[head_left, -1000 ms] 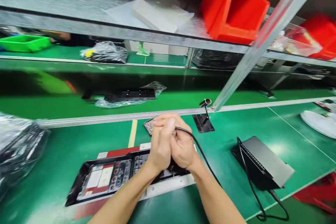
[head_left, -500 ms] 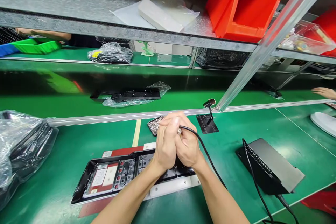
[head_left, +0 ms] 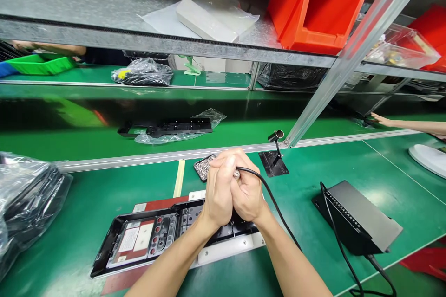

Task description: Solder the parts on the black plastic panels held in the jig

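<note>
My left hand (head_left: 219,190) and my right hand (head_left: 248,192) are clasped together around an upright corded electric screwdriver (head_left: 237,174). Only its cable end shows between the fingers; the body and tip are hidden. From its top a black cable (head_left: 270,190) curves down to the right. Beneath the hands lies an open black plastic housing (head_left: 106,247), seated on a reddish fixture board (head_left: 120,280) with white blocks (head_left: 226,250) along its edges. Just behind the hands is a small black tray of screws (head_left: 202,167), partly covered by my left hand.
A black stand with a ring holder (head_left: 275,158) is behind my right hand. A black control box (head_left: 362,218) with cables sits at right, bagged black parts (head_left: 31,209) at left. Overhead runs a metal shelf (head_left: 156,39) with a red bin (head_left: 313,14). A co-worker's hand (head_left: 381,119) is at far right.
Both hands keep the same grip over the housing. The view shifts slightly. At far right, the co-worker's hand has reached further left to a dark part on the green strip.
</note>
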Motion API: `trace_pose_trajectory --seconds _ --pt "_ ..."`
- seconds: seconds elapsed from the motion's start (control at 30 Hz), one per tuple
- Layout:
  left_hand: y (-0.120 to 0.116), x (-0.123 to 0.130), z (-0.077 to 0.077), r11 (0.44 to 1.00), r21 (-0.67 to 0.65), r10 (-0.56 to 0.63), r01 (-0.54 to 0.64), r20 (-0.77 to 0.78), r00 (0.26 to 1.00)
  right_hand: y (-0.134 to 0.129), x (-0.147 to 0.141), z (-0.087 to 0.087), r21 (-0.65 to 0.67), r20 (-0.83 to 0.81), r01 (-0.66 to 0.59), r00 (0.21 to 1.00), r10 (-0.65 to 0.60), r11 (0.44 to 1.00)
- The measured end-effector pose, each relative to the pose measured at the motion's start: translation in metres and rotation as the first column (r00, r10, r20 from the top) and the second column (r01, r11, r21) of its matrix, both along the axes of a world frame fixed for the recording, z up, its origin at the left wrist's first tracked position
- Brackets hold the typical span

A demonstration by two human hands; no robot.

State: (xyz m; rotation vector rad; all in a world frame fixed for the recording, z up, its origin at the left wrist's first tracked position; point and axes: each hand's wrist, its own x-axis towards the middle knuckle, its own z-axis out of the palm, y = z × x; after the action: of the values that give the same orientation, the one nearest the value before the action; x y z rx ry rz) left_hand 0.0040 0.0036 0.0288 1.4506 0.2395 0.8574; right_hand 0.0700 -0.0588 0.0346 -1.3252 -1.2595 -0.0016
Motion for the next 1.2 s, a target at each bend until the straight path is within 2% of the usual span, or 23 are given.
trace_pose_trajectory --seconds 0.27,0.47,0.73,0.93,1.13,1.2 --pt "-0.001 0.000 0.012 0.992 0.127 0.004 -0.013 0.067 0.998 0.000 0.002 -0.003 0.025 0.002 -0.012 1.000 0.012 1.000" --pt "-0.001 0.000 0.008 0.989 0.129 0.062 -0.066 0.036 0.997 0.002 0.003 -0.004 0.056 -0.007 -0.036 0.999 0.036 0.998" --pt "-0.003 0.000 0.015 0.988 0.150 0.026 -0.031 0.039 0.999 0.001 0.002 -0.002 0.051 -0.009 -0.026 1.000 0.026 0.998" --pt "-0.001 0.002 0.012 0.992 0.121 0.015 -0.021 0.053 0.999 0.003 0.004 -0.005 0.058 -0.011 -0.030 0.999 0.031 0.998" --pt "0.003 0.000 0.002 0.999 0.030 0.023 -0.023 0.007 1.000 0.004 0.000 -0.010 0.022 0.011 0.060 0.998 -0.060 0.998" --pt "0.006 0.000 -0.001 0.998 0.016 0.065 -0.066 0.019 0.998 0.005 -0.001 -0.011 -0.001 0.053 0.096 0.994 -0.096 0.995"
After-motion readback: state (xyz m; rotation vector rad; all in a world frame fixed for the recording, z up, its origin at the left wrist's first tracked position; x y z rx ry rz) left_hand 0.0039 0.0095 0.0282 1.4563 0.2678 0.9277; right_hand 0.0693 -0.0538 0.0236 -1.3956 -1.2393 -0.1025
